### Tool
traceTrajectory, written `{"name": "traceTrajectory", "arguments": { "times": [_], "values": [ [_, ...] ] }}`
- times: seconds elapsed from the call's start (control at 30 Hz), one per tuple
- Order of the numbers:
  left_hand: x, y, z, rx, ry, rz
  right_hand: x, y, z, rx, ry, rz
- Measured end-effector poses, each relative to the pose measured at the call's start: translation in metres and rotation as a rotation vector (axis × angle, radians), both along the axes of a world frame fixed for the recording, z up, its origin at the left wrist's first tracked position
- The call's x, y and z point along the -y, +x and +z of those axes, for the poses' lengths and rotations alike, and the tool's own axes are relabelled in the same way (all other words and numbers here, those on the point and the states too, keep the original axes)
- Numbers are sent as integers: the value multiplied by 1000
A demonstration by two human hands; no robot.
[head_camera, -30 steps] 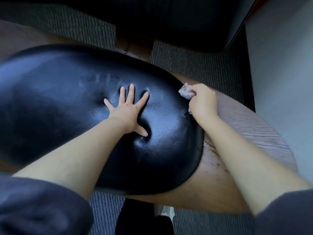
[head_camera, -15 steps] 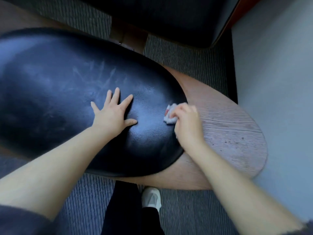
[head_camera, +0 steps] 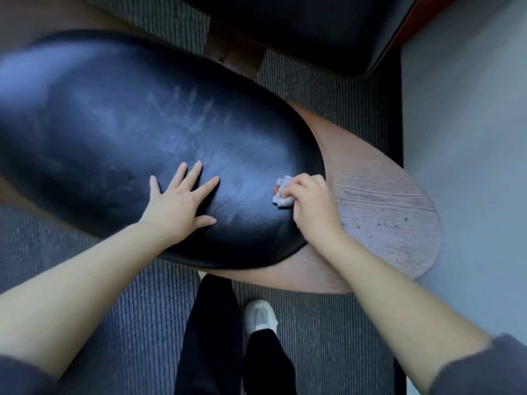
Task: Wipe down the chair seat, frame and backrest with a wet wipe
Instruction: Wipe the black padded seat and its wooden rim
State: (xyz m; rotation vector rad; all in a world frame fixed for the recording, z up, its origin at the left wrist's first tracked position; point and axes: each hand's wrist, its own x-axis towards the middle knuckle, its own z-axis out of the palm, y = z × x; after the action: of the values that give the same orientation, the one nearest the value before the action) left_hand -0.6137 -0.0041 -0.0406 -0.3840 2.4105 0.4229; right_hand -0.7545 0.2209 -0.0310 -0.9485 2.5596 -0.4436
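The left hand (head_camera: 182, 205) lies flat, fingers spread, on the black seat (head_camera: 119, 138). The right hand (head_camera: 312, 208) grips a crumpled white wipe (head_camera: 282, 192), pressing it on the seat's right edge beside the wooden frame (head_camera: 385, 212). No writing is legible.

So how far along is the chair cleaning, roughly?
Partly done. Wipe streaks across the middle of the black seat cushion suggest it has been gone over. Right now the right hand rubs the wet wipe on the cushion's right end while the left hand lies flat on it. The wooden frame shows specks, so it probably remains. I can't make out the backrest.
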Motion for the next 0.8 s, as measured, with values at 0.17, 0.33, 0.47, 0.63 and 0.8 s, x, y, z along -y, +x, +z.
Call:
{"name": "traceTrajectory", "arguments": {
  "times": [0.17, 0.33, 0.47, 0.63, 0.8],
  "values": [
    [-11, 22, -5, -82, -24, 100, 25, -53, -16, -33, 108, -424],
    [-28, 47, -10, -196, -63, 231, -15, 80, 17, 59, -168, 41],
    [-31, 79, -12, -269, -108, 288, -30, 53, 9, -65, -221, 128],
    [-16, 122, -22, -375, -180, 390, -31, 64, 7, -107, -181, 1],
    [-11, 141, -28, -407, -143, 438, -9, 109, -11, -54, -359, 554]
  ]
}}
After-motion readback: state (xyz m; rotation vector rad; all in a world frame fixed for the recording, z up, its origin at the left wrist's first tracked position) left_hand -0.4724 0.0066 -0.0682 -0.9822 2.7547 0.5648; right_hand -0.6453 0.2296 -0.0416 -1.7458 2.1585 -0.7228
